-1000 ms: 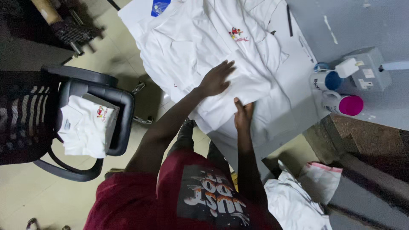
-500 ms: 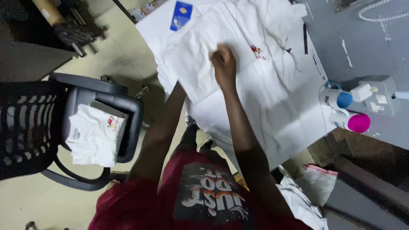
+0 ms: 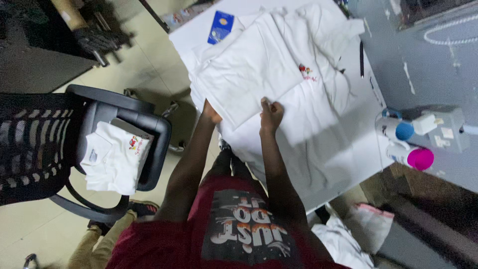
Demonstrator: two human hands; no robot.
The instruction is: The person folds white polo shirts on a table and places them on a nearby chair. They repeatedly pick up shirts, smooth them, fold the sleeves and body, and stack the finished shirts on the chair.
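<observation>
Comparing this moment with the view half a second ago, the two hands are now seen apart along the near edge of the folded panel, where before they were bunched together over the middle of the white shirt [image 3: 279,84]. The garment has also been folded further: a squarish doubled panel now lies across its left part, with the small red emblem left showing to the right.

Nearest the camera, a folded white shirt [image 3: 115,158] with a small coloured mark is held in the seat of the black office chair [image 3: 149,149], left of the person's legs. A crumpled clear bag [image 3: 371,226] is seen low on the floor at the right.

Both arms are stretched forward from the red top. The left hand [image 3: 211,112] is closed on the near corner of the folded panel, its fingers tucked under the cloth. The right hand [image 3: 271,112] is curled, the fabric edge being pinched between thumb and fingers.

The shirt is spread on the white table [image 3: 343,164]. Farther out, a blue card [image 3: 220,27] lies by the collar and a dark pen [image 3: 361,59] beside the far sleeve. Two capped bottles [image 3: 406,144], one blue-topped and one pink-topped, are stood at the table's right edge.
</observation>
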